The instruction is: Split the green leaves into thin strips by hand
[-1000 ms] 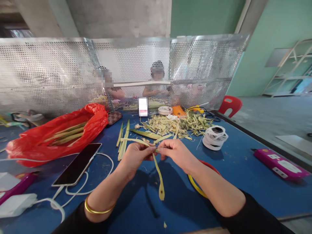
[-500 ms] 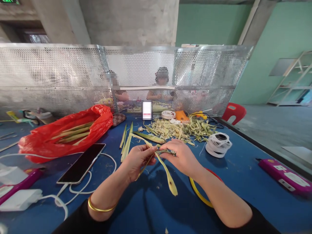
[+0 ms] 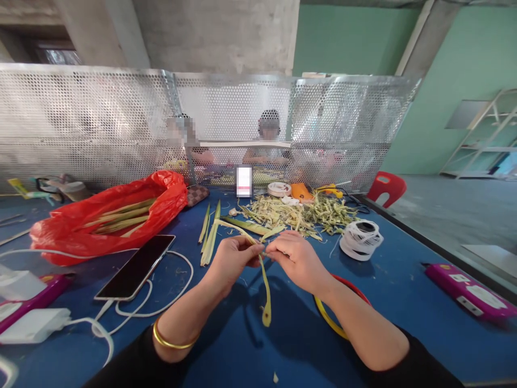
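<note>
My left hand (image 3: 236, 254) is closed in a pinch on a pale yellow-green leaf strip (image 3: 267, 302). One end of that strip hangs down over the table and widens to a tip with a dark spot; the other end reaches back past my left fingers. My right hand (image 3: 297, 257) is closed too, its fingertips pressed together right beside the left ones; what lies between them is hidden. Behind the hands are a green leaf (image 3: 244, 225) and, to the left, several pale leaf pieces (image 3: 209, 245).
A heap of leaf scraps (image 3: 286, 215) lies behind my hands. On the left are a red plastic bag (image 3: 60, 237) holding leaves, a phone (image 3: 137, 268) and white cables. A white ribbon roll (image 3: 359, 245) and purple device (image 3: 468, 291) stand right. People sit behind the perforated metal screen (image 3: 238, 102).
The hanging end of the strip has swung left and now points nearly straight down. My right fingertips have closed into a tighter pinch; the greenish piece between the hands is hardly visible now.
</note>
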`<state>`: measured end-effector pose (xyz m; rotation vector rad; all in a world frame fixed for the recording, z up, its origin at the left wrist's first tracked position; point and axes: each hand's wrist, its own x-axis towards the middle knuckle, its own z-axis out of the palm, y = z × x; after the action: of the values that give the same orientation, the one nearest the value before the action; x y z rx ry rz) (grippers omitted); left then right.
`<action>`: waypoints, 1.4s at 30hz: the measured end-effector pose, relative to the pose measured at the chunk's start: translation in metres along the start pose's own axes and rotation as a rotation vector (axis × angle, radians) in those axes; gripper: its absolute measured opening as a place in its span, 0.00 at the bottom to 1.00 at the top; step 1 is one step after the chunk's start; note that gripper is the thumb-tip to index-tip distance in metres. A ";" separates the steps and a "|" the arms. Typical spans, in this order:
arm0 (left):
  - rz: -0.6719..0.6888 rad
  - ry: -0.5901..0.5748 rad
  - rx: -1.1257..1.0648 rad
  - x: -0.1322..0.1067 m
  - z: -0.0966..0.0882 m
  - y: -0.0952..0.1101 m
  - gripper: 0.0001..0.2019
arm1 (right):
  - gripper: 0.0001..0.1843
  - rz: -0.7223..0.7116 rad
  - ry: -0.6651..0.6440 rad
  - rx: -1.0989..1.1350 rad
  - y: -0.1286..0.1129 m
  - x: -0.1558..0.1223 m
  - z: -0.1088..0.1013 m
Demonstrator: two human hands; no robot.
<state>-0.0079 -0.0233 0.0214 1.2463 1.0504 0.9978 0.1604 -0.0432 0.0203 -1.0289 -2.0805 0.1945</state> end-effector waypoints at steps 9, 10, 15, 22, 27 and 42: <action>-0.303 -0.199 -0.344 -0.005 -0.007 0.010 0.12 | 0.06 0.085 0.064 -0.021 0.010 0.000 0.004; -0.316 -0.221 -0.360 -0.006 -0.007 0.010 0.11 | 0.06 0.085 0.055 -0.028 0.011 0.000 0.004; -0.264 -0.206 -0.339 -0.007 -0.005 0.008 0.09 | 0.05 0.075 0.126 -0.059 0.007 0.000 -0.002; -0.220 -0.095 -0.398 -0.005 -0.007 0.007 0.12 | 0.16 0.248 -0.051 0.065 -0.005 -0.001 -0.005; -0.123 -0.081 -0.317 -0.007 -0.003 0.004 0.11 | 0.18 0.332 -0.151 0.146 -0.007 -0.004 0.006; -0.205 -0.244 -0.152 -0.009 -0.003 0.001 0.11 | 0.13 0.037 0.137 -0.140 0.003 -0.004 0.001</action>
<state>-0.0134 -0.0313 0.0233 1.0815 0.8756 0.7334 0.1626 -0.0436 0.0160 -1.1324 -1.9743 -0.0038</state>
